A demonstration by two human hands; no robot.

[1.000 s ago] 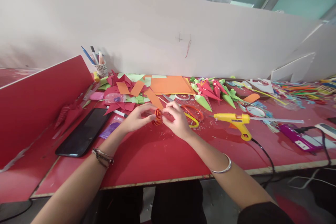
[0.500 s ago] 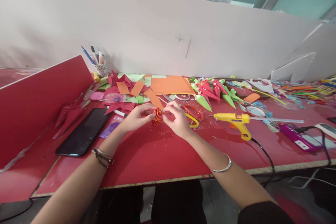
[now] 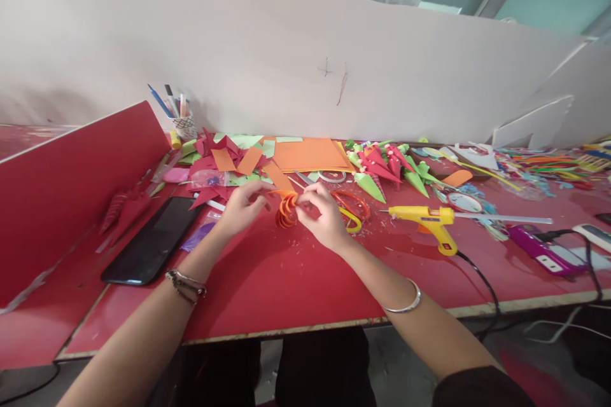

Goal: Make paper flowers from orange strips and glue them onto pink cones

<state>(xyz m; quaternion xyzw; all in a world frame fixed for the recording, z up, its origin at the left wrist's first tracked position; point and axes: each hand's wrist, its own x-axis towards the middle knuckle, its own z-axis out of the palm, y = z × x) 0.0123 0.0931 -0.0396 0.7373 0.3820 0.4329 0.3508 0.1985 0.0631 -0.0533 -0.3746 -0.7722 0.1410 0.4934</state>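
Observation:
A curled orange paper coil [image 3: 287,208], its layers fanned out in ridges, sits over the red table between my two hands. My right hand [image 3: 322,213] pinches its right side between thumb and fingers. On the other side, my left hand [image 3: 245,206] has thumb and index finger apart, with the fingertips close to the coil's upper left edge; whether the index finger touches it I cannot tell. Just behind lie an orange paper strip [image 3: 277,176] and scissors with a yellow handle [image 3: 352,221], partly hidden by my right hand.
A yellow glue gun [image 3: 424,216] lies to the right, its cord running off the table edge near a purple power strip [image 3: 541,253]. On the left are a black phone [image 3: 151,241] and a red upright board [image 3: 81,191]. Red and green paper cones [image 3: 382,165] lie at the back.
My left hand has moved left off the coil and its fingers have spread. The coil looks looser and more fanned out. My right hand keeps its pinch in nearly the same place.

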